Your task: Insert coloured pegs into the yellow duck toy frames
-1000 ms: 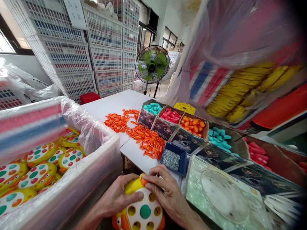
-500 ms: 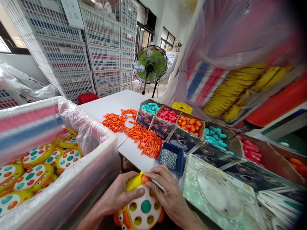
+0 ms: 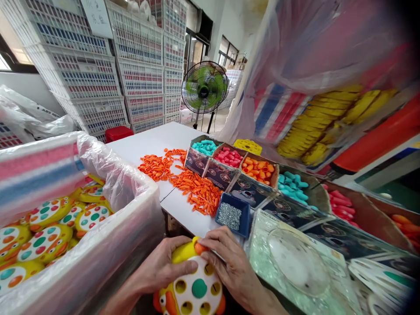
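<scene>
Steadying a round yellow plastic toy with a white holed face (image 3: 192, 288) low against the body, left hand (image 3: 160, 267) wrapped round its side so right hand (image 3: 229, 267) fingertips can pinch a small orange plastic piece (image 3: 198, 248) at its top edge, just below the blue tray of silver screws (image 3: 232, 214).

Daylight floods in from the window (image 3: 8, 61) on my left, bright and even; shadows stay soft; the plastic bag (image 3: 328, 52) on my right smears into blur; the picture's edges bend and darken at far right.
</scene>
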Demonstrator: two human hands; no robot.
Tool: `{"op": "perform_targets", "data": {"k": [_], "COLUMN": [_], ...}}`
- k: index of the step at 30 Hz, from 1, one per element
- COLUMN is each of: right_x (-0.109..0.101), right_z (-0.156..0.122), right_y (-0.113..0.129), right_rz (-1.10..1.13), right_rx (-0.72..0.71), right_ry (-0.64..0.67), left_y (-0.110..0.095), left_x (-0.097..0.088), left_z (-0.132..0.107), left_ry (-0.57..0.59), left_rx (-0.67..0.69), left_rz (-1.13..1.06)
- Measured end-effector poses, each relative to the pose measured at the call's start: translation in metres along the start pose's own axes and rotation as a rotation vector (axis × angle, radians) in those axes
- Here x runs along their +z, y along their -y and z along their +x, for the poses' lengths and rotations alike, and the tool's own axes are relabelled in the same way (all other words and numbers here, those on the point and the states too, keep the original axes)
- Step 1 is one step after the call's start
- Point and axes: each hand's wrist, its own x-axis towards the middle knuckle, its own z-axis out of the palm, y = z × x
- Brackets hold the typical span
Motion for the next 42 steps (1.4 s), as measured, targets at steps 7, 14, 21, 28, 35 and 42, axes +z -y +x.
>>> {"op": "perform_targets", "data": {"k": [7,14,21,28,35,42], "right_x": [-0.005,-0.001,-0.001,-0.012,-0.016,-0.005], "right_z": [-0.001,-0.006,-0.008,0.005,0.014,0.011], "right_y": [0.005,0.005,0.004,0.013,0.021,0.008], "right_rz": [0.071,0.027,0.105,0.426,0.515,0.688], "right_rx": [0.012,0.073,0.176,0.517,0.55,0.617], "right_ry": [0.018,-0.031,-0.025,0.057,0.159,0.111], "left_y": [-0.001,-0.01,-0.01,-0.016,-0.019,-0.004], "left_x": [0.001,0.008,0.011,0.006,0.007,-0.002], "left_z": [-0.001,-0.003,-0.004,-0.007,-0.01,-0.003], "left_ry": [0.017,-0.071,-0.084,-0.024,-0.026,-0.036], "left_rx": [-0.011,0.026,0.014,0.014,0.006,-0.005], "left_rz": [0.069,0.195,0.253,0.255,0.309,0.049]}}
